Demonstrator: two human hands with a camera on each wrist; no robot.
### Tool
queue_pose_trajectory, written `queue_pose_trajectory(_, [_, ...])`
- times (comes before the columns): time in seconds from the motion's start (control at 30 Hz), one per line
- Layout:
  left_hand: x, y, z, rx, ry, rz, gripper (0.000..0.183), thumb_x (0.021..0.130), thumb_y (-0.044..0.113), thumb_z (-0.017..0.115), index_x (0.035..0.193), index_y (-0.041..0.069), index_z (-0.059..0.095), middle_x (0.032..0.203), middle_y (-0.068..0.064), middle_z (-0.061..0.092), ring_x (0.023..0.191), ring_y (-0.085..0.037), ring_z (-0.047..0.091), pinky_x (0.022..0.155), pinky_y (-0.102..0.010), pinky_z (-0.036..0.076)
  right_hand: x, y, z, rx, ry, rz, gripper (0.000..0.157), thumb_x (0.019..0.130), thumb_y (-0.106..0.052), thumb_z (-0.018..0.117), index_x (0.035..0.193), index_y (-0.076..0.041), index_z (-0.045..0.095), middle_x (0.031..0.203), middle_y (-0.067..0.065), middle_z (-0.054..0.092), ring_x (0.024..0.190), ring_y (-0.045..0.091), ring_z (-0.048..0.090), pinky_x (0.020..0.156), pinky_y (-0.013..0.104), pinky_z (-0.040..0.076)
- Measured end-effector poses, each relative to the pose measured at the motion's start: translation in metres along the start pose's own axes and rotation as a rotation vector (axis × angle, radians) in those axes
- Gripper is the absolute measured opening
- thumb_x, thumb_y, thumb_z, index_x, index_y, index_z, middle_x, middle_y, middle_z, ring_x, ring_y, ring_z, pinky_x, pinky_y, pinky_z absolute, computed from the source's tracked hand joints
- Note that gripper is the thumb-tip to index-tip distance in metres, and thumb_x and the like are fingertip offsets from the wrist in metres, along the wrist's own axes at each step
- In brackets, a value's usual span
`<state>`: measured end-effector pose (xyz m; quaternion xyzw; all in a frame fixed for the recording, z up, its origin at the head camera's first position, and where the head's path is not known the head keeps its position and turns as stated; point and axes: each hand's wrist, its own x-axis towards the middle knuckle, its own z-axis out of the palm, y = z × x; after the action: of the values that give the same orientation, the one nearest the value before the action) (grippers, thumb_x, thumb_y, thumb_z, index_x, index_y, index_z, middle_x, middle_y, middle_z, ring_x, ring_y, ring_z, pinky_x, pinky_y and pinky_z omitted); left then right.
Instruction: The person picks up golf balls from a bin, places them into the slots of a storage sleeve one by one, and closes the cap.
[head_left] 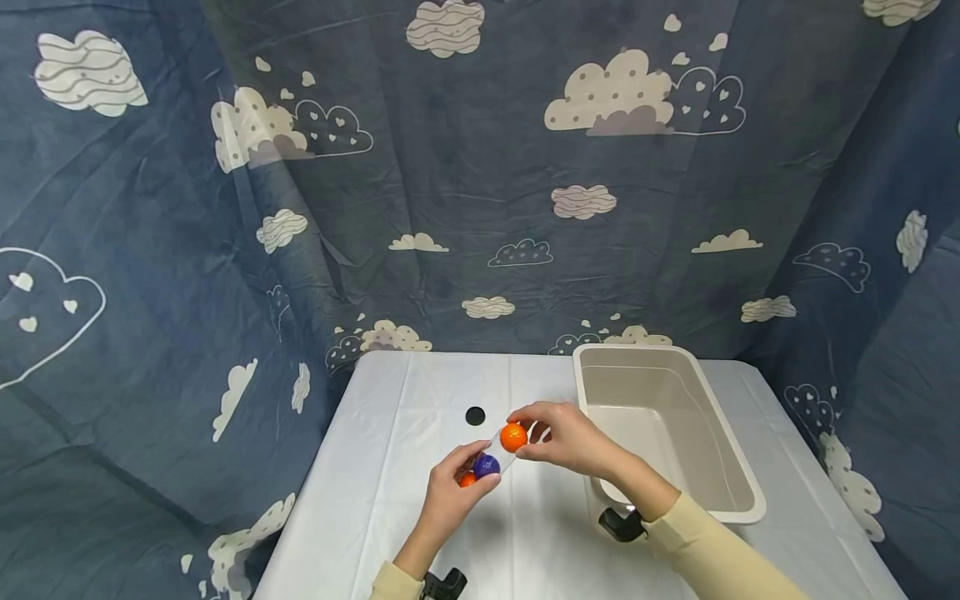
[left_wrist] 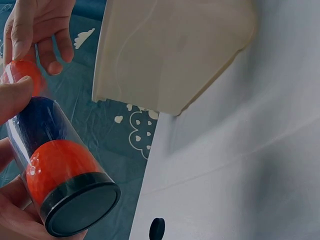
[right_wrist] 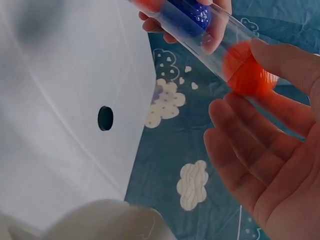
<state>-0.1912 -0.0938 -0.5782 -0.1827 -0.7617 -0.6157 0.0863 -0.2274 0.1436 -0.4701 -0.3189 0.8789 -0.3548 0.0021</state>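
Note:
My left hand [head_left: 448,492] grips a clear tube [right_wrist: 215,50], tilted up to the right over the table, with a black cap [left_wrist: 82,205] on its lower end. Inside, an orange ball [left_wrist: 62,165] lies against that cap, and a blue-purple ball [head_left: 487,466] is above it. Another orange ball [head_left: 513,437] is at the tube's upper end, seemingly partly within it. My right hand [head_left: 566,435] pinches this ball between thumb and fingers; its other fingers are loosely bent. A loose black cap [head_left: 476,416] lies on the table beyond the hands.
The white-covered table [head_left: 405,400] carries a deep beige bin [head_left: 738,467] on the right, beneath my right forearm. A dark blue curtain [head_left: 465,150] with cloud prints hangs behind and at the sides.

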Motion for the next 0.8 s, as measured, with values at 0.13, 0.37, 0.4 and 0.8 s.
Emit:
queue_pose_trajectory(0.13, [0.0,0.001,0.0,0.0,0.008,-0.012,0.045,0.087,0.023,0.082,0.129,0.022,0.067,0.117,-0.001,0.067,0.097,-0.018,0.065,0.088,-0.028,0.055,-0.001,0.0,0.001,0.005,0.007,-0.008,0.038,0.084,-0.019,0.083,0.12,-0.013,0.072,0.099,-0.002,0.07,0.081,0.011,0.065,0.071,0.025,0.056])
queue_pose_trajectory(0.37, [-0.005,0.001,-0.004,-0.012,0.032,-0.025,0.046,0.085,0.021,0.083,0.128,0.019,0.067,0.116,-0.001,0.067,0.097,-0.021,0.065,0.087,-0.029,0.055,0.0,-0.003,0.001,0.032,0.035,0.024,0.031,0.091,-0.022,0.077,0.121,-0.02,0.07,0.1,-0.004,0.069,0.085,0.012,0.066,0.075,0.028,0.056])
queue_pose_trajectory(0.4, [-0.005,0.001,-0.004,-0.01,0.038,-0.032,0.046,0.085,0.02,0.084,0.127,0.018,0.067,0.116,-0.001,0.068,0.097,-0.021,0.065,0.087,-0.03,0.056,0.001,-0.004,0.001,0.034,0.039,0.03,0.031,0.092,-0.023,0.076,0.121,-0.021,0.07,0.1,-0.004,0.069,0.085,0.012,0.066,0.075,0.028,0.056])
queue_pose_trajectory(0.8, [-0.014,0.037,-0.018,-0.037,0.075,-0.044,0.045,0.086,0.003,0.079,0.127,0.004,0.061,0.117,-0.014,0.067,0.102,-0.032,0.066,0.093,-0.043,0.053,0.045,-0.01,-0.013,-0.008,0.039,0.055,0.029,0.092,-0.023,0.075,0.12,-0.018,0.071,0.097,-0.005,0.07,0.085,0.014,0.067,0.074,0.032,0.055])
